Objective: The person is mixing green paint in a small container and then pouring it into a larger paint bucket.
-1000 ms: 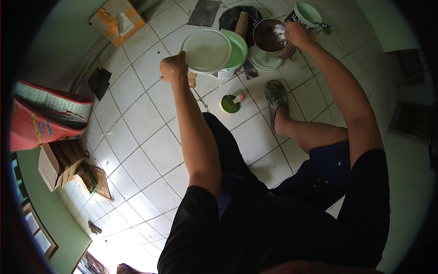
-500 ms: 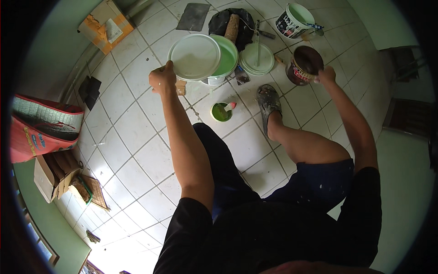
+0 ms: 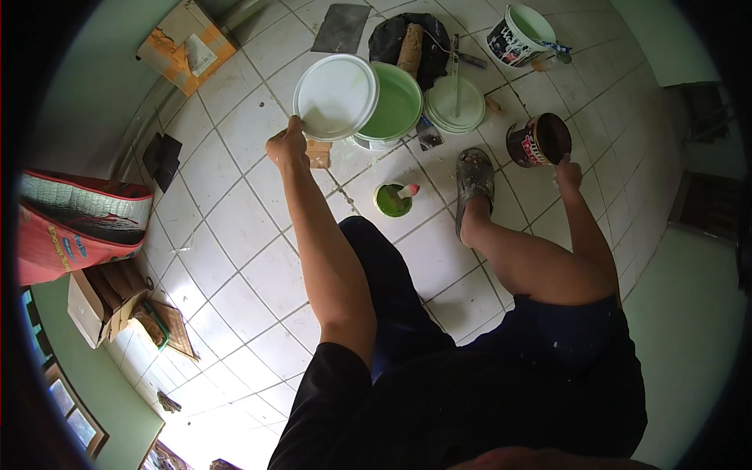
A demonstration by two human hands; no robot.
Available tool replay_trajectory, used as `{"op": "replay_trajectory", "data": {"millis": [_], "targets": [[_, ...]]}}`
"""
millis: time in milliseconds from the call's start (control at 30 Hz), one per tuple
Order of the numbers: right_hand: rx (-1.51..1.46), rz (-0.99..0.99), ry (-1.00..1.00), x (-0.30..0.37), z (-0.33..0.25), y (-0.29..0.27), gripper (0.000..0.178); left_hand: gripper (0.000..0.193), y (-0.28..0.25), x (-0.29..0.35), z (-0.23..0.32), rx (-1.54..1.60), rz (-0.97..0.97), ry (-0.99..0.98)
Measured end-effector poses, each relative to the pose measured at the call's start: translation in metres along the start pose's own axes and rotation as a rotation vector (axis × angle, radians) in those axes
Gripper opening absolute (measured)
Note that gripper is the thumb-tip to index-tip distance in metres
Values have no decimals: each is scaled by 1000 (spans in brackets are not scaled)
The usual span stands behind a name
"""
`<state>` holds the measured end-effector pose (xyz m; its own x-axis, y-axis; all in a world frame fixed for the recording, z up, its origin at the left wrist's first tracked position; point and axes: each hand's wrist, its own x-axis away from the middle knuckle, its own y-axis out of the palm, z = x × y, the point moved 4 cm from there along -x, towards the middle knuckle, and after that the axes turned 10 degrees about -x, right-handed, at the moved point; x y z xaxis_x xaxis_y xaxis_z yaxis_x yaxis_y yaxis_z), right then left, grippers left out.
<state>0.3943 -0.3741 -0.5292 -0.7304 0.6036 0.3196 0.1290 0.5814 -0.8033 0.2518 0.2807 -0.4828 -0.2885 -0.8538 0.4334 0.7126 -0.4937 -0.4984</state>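
Observation:
My left hand (image 3: pixel 287 146) pinches the edge of a round white lid (image 3: pixel 335 95), holding it up. The lid overlaps the left side of an open bucket (image 3: pixel 379 145) of light green paint. On the right, my right hand (image 3: pixel 569 174) grips the rim of a dark brown bucket (image 3: pixel 526 146). That bucket is tilted, its mouth turned toward the right; its inside looks dark. Between my feet stands a small tub (image 3: pixel 378 207) with green paint and a paintbrush (image 3: pixel 409 190) leaning in it. My right foot wears a dark clog (image 3: pixel 475 176).
Pale green lids (image 3: pixel 462 110) lie right of the paint bucket. Behind are a paint roller (image 3: pixel 410 51) on black plastic and a white bucket (image 3: pixel 509 48). A cardboard box (image 3: pixel 186 47), a red insulated bag (image 3: pixel 86 235) and an open carton (image 3: pixel 88 309) line the left.
The brown bucket has tipped toward the right, and my right hand has come lower with it. The lid stays in my left hand, turned slightly. The whole view has shifted a little.

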Motion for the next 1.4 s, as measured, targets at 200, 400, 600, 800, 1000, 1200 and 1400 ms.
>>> {"op": "replay_trajectory", "data": {"millis": [200, 400, 600, 800, 1000, 1200, 1400], "targets": [[-31, 150, -611, 60, -98, -6, 43, 36, 19, 25, 31, -171, 44, 348], [-691, -1114, -24, 191, -153, 45, 40, 29, 54, 133, 91, -346, 304, 911], [-1102, -1429, 247, 200, -133, 43, 60, 35, 87, 212, 92, -393, 216, 1354], [-1449, -1249, 365, 158, -83, 36, 58, 35, 109, 248, 64, -477, -45, 1749], [-1523, -1224, 366, 138, -51, 46, 53, 31, 137, 276, 37, -536, -224, 1978], [-1634, -1051, 439, 123, -48, 61, 46, 35, 178, 278, 10, -659, -243, 2055], [-1670, -918, 353, 102, -25, 90, 40, 27, 224, 271, -17, -734, -258, 2035]]}}
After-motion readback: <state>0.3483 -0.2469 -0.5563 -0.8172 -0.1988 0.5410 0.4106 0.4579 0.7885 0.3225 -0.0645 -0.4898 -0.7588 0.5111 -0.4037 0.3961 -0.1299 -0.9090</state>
